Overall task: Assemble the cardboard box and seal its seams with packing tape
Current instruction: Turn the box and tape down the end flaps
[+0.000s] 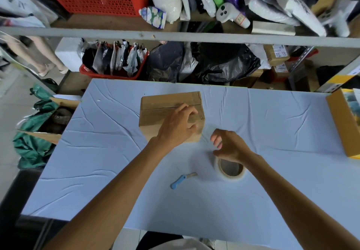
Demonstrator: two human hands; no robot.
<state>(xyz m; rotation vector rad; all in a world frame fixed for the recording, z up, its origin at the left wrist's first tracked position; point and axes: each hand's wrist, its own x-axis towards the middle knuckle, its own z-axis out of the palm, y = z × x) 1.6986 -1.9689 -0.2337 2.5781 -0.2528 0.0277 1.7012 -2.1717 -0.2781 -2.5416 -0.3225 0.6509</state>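
A brown cardboard box point(155, 109) stands closed on the pale blue table point(97, 162), with a seam running across its top. My left hand point(178, 127) rests on the box's near right corner, fingers curled onto the top. My right hand point(229, 146) hovers just right of the box, fingers spread and empty, above a roll of clear packing tape point(229, 170) lying flat on the table. A small blue-handled cutter point(182, 180) lies to the left of the roll.
A yellow-sided cardboard box point(342, 121) sits at the table's right edge. Shelves behind hold red baskets point(93, 2), black bags point(224, 64) and parcels. An open carton with green fabric point(35, 133) stands on the floor at left.
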